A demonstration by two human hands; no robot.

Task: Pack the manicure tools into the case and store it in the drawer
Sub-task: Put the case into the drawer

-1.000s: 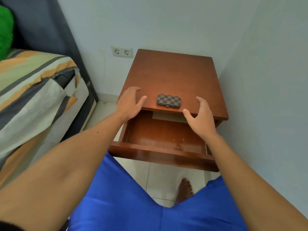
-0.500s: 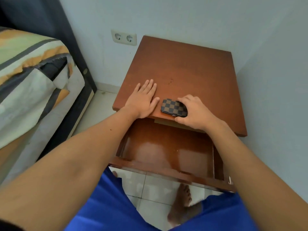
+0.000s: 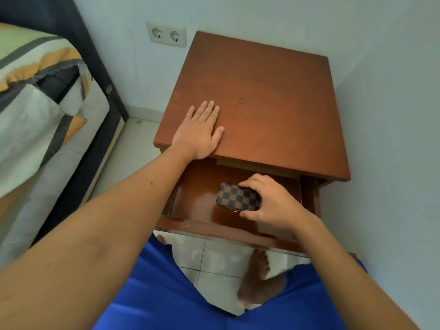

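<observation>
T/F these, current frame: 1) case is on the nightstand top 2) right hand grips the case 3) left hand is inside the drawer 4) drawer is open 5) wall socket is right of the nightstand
1) False. The checkered case is inside the drawer.
2) True. The right hand holds its right end.
3) False. The left hand lies flat on the nightstand top.
4) True.
5) False. The wall socket is left of it.

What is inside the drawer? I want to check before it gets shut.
Only the checkered case, gripped by the right hand, lies in the drawer. The tabletop hides its back part.
</observation>
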